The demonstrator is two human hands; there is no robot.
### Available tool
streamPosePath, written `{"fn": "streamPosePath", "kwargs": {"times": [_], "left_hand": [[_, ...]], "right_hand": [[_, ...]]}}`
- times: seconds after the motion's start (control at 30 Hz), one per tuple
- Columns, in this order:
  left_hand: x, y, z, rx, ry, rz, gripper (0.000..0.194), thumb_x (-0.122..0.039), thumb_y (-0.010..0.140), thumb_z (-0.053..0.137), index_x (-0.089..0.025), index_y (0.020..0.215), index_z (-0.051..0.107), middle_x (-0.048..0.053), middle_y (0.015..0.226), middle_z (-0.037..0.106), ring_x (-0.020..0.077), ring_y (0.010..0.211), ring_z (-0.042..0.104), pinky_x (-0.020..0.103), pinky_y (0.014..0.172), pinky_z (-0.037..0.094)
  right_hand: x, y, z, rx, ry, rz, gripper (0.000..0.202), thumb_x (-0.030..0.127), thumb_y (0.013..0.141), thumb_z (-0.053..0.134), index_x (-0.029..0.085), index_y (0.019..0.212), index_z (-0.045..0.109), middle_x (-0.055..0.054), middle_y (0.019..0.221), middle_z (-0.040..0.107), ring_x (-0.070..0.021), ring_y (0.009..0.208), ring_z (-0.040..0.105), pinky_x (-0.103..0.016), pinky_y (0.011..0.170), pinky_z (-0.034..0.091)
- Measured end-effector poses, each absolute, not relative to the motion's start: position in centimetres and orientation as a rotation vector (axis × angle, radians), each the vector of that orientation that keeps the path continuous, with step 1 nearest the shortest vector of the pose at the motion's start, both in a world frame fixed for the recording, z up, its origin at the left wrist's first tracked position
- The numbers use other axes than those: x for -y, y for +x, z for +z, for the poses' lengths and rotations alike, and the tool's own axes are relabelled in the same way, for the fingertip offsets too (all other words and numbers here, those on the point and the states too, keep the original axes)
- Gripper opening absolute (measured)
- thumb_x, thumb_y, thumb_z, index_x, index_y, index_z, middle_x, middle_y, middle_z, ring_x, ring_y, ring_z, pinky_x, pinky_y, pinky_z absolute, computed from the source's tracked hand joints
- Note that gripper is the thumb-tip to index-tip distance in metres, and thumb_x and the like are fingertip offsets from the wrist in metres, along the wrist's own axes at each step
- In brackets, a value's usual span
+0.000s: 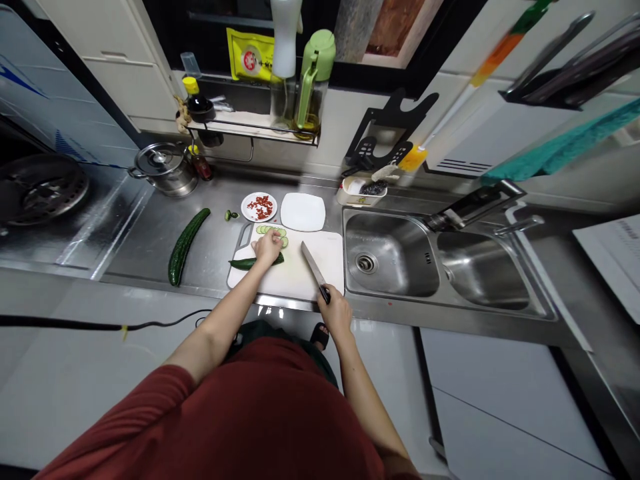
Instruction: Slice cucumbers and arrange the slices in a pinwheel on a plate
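My right hand [336, 312] is closed around the black handle of a kitchen knife [313, 265]; its blade points away from me over the white cutting board [310, 283]. Over the board's left half, my left hand [269, 247] has its fingers drawn together at the thin cucumber slices [264, 229], seemingly pinching one; the fingertips are small and partly hidden. Under that wrist lies a cut piece of cucumber [243, 264], dark green and tapered. A whole cucumber [186, 248] rests on the steel counter, left of the board.
Behind the board stand a plate of chopped red pieces [245, 208] and a white square plate [303, 212]. Cucumber ends [231, 215] lie nearby. A double sink [395, 257] adjoins the board's right side. A lidded pot [167, 175] and a bottle shelf [250, 127] are at the back.
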State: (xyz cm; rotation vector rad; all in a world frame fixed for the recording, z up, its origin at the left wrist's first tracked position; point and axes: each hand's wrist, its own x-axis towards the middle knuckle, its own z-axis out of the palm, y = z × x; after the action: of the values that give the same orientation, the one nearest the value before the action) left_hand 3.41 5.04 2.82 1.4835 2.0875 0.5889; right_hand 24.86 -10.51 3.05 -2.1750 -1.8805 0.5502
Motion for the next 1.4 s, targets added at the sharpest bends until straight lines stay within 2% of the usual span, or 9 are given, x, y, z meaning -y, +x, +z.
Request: {"fn": "streamPosePath", "kwargs": {"times": [0.17, 0.37, 0.57, 0.7, 0.9, 1.27, 1.4], "left_hand": [[-7.4, 3.7, 2.2, -2.122, 1.511, 0.528, 0.018, -0.025, 0.078, 0.057, -0.028, 0.095, 0.059, -0.002, 0.086, 0.072, 0.0194, 0.091, 0.061, 0.039, 0.091, 0.029], [-9.5, 4.1, 1.3, -2.190, 1.633, 0.478, 0.022, -0.022, 0.077, 0.053, -0.028, 0.096, 0.061, 0.001, 0.086, 0.071, 0.0240, 0.095, 0.060, 0.040, 0.088, 0.028], [-10.0, 4.2, 0.8, -2.228, 1.759, 0.445, 0.023, -0.023, 0.078, 0.051, -0.027, 0.098, 0.063, 0.005, 0.084, 0.069, 0.0261, 0.095, 0.059, 0.041, 0.087, 0.027], [-9.7, 4.1, 0.9, -2.186, 1.824, 0.450, 0.025, -0.023, 0.080, 0.050, -0.027, 0.100, 0.065, 0.006, 0.090, 0.069, 0.0275, 0.099, 0.056, 0.043, 0.090, 0.027], [-9.6, 4.1, 0.9, -2.169, 1.914, 0.396, 0.023, -0.028, 0.084, 0.048, -0.023, 0.084, 0.070, 0.011, 0.100, 0.067, 0.0310, 0.107, 0.050, 0.048, 0.092, 0.027], [-9.2, 3.9, 1.4, -2.108, 1.992, 0.374, 0.023, -0.030, 0.085, 0.049, -0.022, 0.088, 0.070, 0.012, 0.105, 0.066, 0.0314, 0.111, 0.046, 0.048, 0.096, 0.024], [-9.1, 3.8, 1.6, -2.123, 1.936, 0.401, 0.021, -0.031, 0.084, 0.050, -0.025, 0.089, 0.070, 0.010, 0.107, 0.067, 0.0310, 0.110, 0.047, 0.048, 0.096, 0.025]], "right_hand": [[10.4, 24.7, 3.2, 1.829, -2.148, 0.593, 0.033, 0.033, 0.089, 0.048, 0.023, 0.118, 0.060, -0.006, 0.108, 0.068, -0.0197, 0.091, 0.063, -0.028, 0.075, 0.042], [10.6, 25.0, 3.4, 1.806, -2.126, 0.617, 0.033, 0.032, 0.087, 0.049, 0.023, 0.117, 0.061, -0.006, 0.105, 0.069, -0.0203, 0.090, 0.063, -0.028, 0.074, 0.042], [10.6, 25.3, 3.5, 1.786, -2.129, 0.637, 0.033, 0.032, 0.086, 0.050, 0.023, 0.116, 0.061, -0.005, 0.104, 0.069, -0.0201, 0.091, 0.063, -0.027, 0.074, 0.042], [10.4, 25.4, 3.6, 1.784, -2.131, 0.645, 0.034, 0.032, 0.086, 0.050, 0.023, 0.116, 0.061, -0.005, 0.102, 0.069, -0.0197, 0.090, 0.063, -0.027, 0.073, 0.042], [10.1, 25.3, 3.7, 1.789, -2.108, 0.658, 0.033, 0.032, 0.086, 0.049, 0.024, 0.115, 0.061, -0.004, 0.100, 0.069, -0.0188, 0.089, 0.063, -0.026, 0.073, 0.043], [9.8, 25.2, 3.6, 1.781, -2.091, 0.692, 0.032, 0.032, 0.086, 0.049, 0.024, 0.114, 0.061, -0.003, 0.099, 0.070, -0.0184, 0.085, 0.064, -0.026, 0.072, 0.043], [9.9, 25.2, 3.5, 1.767, -2.088, 0.684, 0.032, 0.033, 0.086, 0.048, 0.023, 0.113, 0.061, -0.004, 0.097, 0.070, -0.0185, 0.084, 0.064, -0.026, 0.071, 0.043]]}}
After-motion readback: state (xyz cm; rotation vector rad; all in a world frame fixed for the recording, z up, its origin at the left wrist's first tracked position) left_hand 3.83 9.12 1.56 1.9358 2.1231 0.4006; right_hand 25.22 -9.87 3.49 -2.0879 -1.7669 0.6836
